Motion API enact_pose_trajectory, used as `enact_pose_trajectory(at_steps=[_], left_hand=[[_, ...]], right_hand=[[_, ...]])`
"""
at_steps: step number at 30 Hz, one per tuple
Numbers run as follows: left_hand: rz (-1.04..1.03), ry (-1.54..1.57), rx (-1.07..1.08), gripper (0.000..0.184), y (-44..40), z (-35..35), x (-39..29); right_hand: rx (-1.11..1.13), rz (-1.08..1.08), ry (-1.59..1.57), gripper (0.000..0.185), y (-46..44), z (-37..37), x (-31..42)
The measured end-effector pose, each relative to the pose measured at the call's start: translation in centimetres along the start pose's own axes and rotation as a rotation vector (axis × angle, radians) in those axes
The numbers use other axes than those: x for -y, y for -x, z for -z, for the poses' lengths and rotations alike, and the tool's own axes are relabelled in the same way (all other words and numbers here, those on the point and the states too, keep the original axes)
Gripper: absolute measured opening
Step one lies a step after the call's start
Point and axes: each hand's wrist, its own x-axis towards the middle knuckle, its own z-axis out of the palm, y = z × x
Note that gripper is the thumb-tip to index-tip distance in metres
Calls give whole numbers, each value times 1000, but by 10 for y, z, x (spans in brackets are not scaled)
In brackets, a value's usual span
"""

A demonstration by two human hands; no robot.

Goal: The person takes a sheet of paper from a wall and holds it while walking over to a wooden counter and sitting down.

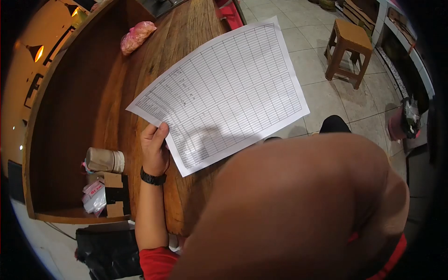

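My left hand [156, 145], with a black watch on its wrist, pinches a white printed sheet [228, 93] at its near left corner. The sheet carries a ruled table, with small text and some handwritten marks toward its left side. It is held tilted above the wooden counter [186, 28] and reaches out over the floor. My raised right arm [298, 196] fills the lower right, bent and very close to the camera. My right hand is outside the picture.
On the counter's left lie a jar [100, 159], a cardboard box [114, 193] with plastic packets [94, 196], and a pink-tinted bag [138, 37] farther back. A brown stool [350, 49] stands on the tiled floor, near a bin [400, 123]. A raised wooden edge [35, 116] borders the counter.
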Motion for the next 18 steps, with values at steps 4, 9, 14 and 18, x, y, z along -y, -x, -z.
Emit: enact_pose_trajectory(at_steps=[4, 9, 14, 18], left_hand=[[-8, -33, 17, 31, 1, 3, 0], [-33, -87, 3, 30, -1, 3, -1], [-1, -45, -10, 29, -1, -2, -1], [20, -23, 36, 27, 0, 8, 1]], right_hand=[[-8, -12, -11, 33, -2, -4, -3], [-54, -1, -35, 33, -5, -7, -4], [-175, 55, -50, 34, -13, -11, -6], [-432, 218, -6, 34, -2, -4, 4]])
